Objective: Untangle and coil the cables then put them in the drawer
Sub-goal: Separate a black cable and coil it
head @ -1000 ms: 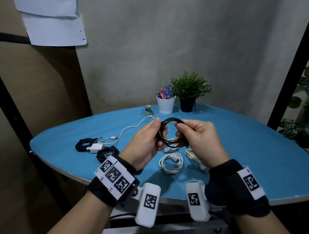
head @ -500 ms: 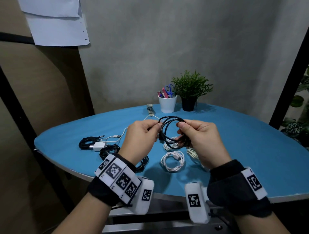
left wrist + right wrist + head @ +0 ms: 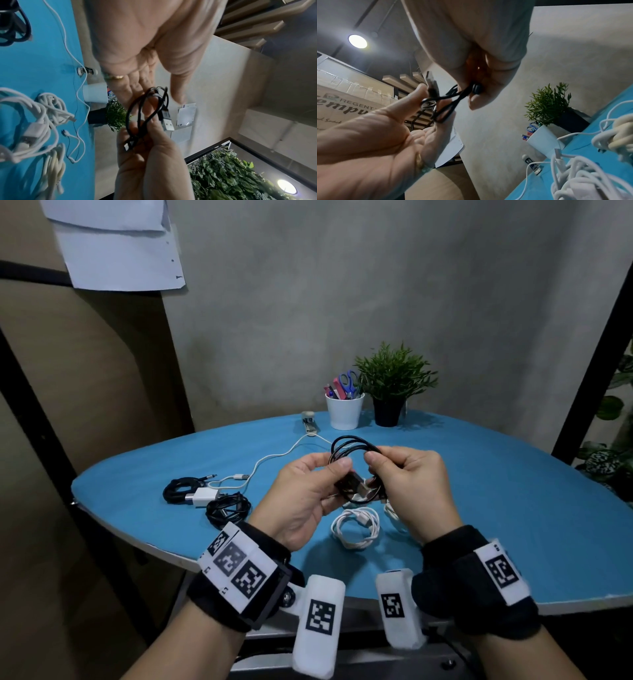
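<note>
A black cable (image 3: 352,445) wound into a small coil is held above the blue table (image 3: 513,508), between both hands. My right hand (image 3: 373,463) grips the coil's right side between thumb and fingers. Thumb and fingers of my left hand (image 3: 337,474) pinch the cable by its USB plug (image 3: 358,487), which sticks out below the coil. In the left wrist view the plug (image 3: 167,121) hangs beside the loops (image 3: 145,108). On the table lie a white coil (image 3: 356,527), a black coil (image 3: 227,508) and a black bundle (image 3: 176,491) beside a white charger (image 3: 202,496).
A loose white cable (image 3: 274,460) runs from the charger toward a small stapler-like object (image 3: 308,419). At the back stand a white cup with scissors (image 3: 344,410) and a potted plant (image 3: 390,392). More white cable (image 3: 394,510) lies half hidden under my right hand.
My left hand has shifted its hold from the coil's left side to the plug end and brought it down in front of the coil. The right hand keeps its hold.
</note>
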A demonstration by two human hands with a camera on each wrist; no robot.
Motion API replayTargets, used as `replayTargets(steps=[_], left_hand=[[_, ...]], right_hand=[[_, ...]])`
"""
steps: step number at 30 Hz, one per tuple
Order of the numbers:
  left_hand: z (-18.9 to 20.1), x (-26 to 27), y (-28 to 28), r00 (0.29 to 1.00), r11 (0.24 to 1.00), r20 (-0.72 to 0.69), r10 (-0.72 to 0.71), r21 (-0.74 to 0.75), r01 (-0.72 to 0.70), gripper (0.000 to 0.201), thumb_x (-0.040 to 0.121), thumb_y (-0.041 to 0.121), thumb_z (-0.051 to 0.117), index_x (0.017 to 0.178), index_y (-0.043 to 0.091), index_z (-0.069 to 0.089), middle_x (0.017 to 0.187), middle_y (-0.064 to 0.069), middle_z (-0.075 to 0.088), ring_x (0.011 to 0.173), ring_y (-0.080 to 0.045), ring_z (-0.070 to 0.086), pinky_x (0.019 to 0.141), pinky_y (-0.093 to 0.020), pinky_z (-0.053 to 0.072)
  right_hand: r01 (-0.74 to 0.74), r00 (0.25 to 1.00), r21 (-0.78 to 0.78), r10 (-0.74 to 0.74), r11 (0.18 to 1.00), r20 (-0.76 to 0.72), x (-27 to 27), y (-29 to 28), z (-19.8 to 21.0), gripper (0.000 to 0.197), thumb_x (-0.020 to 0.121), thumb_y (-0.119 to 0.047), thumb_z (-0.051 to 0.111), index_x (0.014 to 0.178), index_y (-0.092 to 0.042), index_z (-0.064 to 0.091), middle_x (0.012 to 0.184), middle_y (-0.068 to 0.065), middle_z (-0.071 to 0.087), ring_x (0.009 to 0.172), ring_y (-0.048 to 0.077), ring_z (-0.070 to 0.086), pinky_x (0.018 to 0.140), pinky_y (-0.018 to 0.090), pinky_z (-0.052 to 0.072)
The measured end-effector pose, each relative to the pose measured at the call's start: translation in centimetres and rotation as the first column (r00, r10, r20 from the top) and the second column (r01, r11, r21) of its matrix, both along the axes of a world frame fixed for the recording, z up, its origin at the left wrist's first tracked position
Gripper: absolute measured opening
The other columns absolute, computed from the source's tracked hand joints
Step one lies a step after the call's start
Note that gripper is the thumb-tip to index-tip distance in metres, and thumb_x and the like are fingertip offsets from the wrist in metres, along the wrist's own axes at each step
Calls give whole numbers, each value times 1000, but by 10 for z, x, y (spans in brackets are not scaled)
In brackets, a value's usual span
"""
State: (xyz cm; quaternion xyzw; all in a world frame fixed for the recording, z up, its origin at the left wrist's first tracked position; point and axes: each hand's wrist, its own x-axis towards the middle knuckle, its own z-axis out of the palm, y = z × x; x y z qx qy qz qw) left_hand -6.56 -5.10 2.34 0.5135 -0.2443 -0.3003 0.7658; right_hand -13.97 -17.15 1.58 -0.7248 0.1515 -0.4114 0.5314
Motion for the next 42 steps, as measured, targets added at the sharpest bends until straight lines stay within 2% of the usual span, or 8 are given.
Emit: replayTargets(steps=[3,7,12,18,25,29,38,42], left_hand=[[2,1,1,998,995,28,-54,89,52,11,91,17,55,81,14,57,63,5,62,55,-3,58,65,-23,46],[6,1,5,981,973,103,-163,182,143,17,93,19,52,77,17,58,64,8,59,59,-4,56,65,-26,39],[4,0,5,970,964,142,-200,206,168,11,90,6,54,80,9,57,63,4,63,57,-9,59,62,-23,54],[-2,6,2,962,955,274,-5,286,-76,25,80,-2,67,88,7,45,62,-10,57,54,-22,60,47,-23,50],[-6,13,4,833,837,532,-151,517,-179,20,78,21,74,68,11,60,62,-17,63,58,-23,52,58,-34,44],[-2,11,10,717,764,654,-241,583,-275,21,87,30,61,74,13,62,73,-18,68,57,-21,52,58,-36,47],[0,3,15,766,909,598,-236,414,-44,17,92,12,56,75,16,55,61,3,51,52,-6,45,56,-19,39],[3,7,22,706,935,685,-179,342,-94,17,92,15,55,75,18,56,61,4,50,57,-11,44,59,-22,37]], right_hand=[[-21,1000,71,20,997,23,1,-4,3,20,83,-13,68,68,-26,73,60,-4,66,59,19,63,66,47,57],[-33,999,79,30,996,35,-1,-5,7,20,83,-11,68,70,-25,72,58,-4,66,57,14,61,62,40,54],[-25,999,79,22,997,42,0,-9,4,10,83,-11,68,78,-19,73,57,-2,66,52,13,60,58,36,54],[-117,992,228,103,967,74,0,-7,2,13,91,-5,56,83,-11,64,64,6,58,50,11,60,42,23,48],[-128,991,165,132,978,-15,3,-6,0,24,97,-7,43,82,-15,59,59,0,42,48,9,38,45,18,33],[-166,980,32,169,986,-109,2,-5,-1,15,94,-18,53,83,-20,63,60,-8,51,53,7,40,53,23,36],[-45,998,47,47,998,-50,7,-13,0,26,94,-23,51,70,-19,57,50,-9,39,55,14,36,64,40,37],[-121,991,90,125,989,-42,0,-13,3,24,98,-18,45,78,-16,59,53,-2,35,51,12,32,57,32,32]])
